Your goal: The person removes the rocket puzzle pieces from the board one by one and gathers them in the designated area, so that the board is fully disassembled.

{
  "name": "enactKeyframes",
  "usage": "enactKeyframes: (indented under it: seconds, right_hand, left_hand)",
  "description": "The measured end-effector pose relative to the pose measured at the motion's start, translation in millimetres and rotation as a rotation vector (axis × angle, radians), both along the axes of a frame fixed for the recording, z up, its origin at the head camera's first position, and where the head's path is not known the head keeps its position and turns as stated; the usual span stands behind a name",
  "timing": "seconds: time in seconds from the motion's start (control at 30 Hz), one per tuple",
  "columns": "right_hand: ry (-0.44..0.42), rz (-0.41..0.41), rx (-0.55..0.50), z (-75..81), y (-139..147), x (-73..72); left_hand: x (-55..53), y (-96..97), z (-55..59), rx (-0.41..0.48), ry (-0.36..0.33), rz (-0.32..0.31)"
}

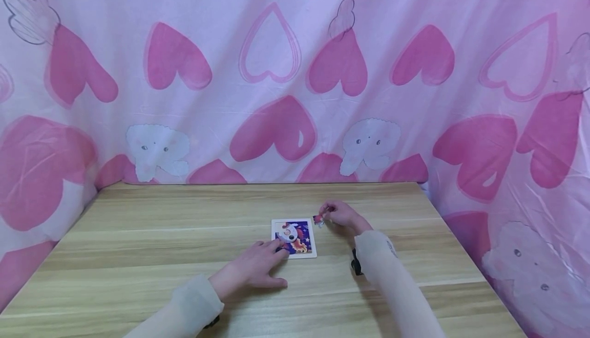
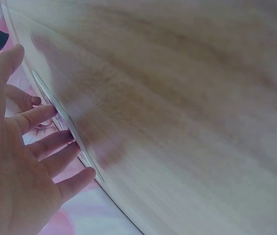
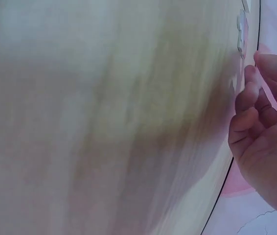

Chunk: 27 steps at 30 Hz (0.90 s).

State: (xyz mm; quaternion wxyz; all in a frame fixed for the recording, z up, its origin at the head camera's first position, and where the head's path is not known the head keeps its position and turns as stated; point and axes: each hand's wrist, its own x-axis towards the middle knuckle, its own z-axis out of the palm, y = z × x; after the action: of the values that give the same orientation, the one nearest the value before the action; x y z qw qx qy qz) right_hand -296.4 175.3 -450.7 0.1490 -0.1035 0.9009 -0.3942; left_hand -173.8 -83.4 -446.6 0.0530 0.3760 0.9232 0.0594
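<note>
A small jigsaw puzzle point(image 1: 301, 246) in a white-edged frame lies on the table, with a cartoon picture in purple, white, orange and red. My left hand point(image 1: 258, 266) reaches over its lower left side, fingers stretched out with the tips at the frame's edge. In the left wrist view the spread fingers point(image 2: 62, 147) meet the white edge of the frame point(image 2: 72, 125). Just right of the frame's upper corner, my right hand point(image 1: 339, 213) pinches a red and purple puzzle piece point(image 1: 318, 219). The right wrist view shows this piece point(image 3: 241, 34) edge-on beyond the thumb and fingertips.
The wood-grain table point(image 1: 161, 225) extends around the puzzle on all sides. A pink curtain point(image 1: 221, 97) with hearts and white cartoon animals hangs behind it and along both sides. Each wrist wears a dark strap-like device point(image 1: 355, 263) beside the light sleeve.
</note>
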Motion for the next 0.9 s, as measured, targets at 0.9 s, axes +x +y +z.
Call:
enactKeyframes:
  seconds: [0.9]
  right_hand:
    - [0.155, 0.373, 0.086, 4.5, -66, 11.7]
  left_hand:
    - [-0.3, 3.0, 2.5, -0.013, 0.055, -0.014]
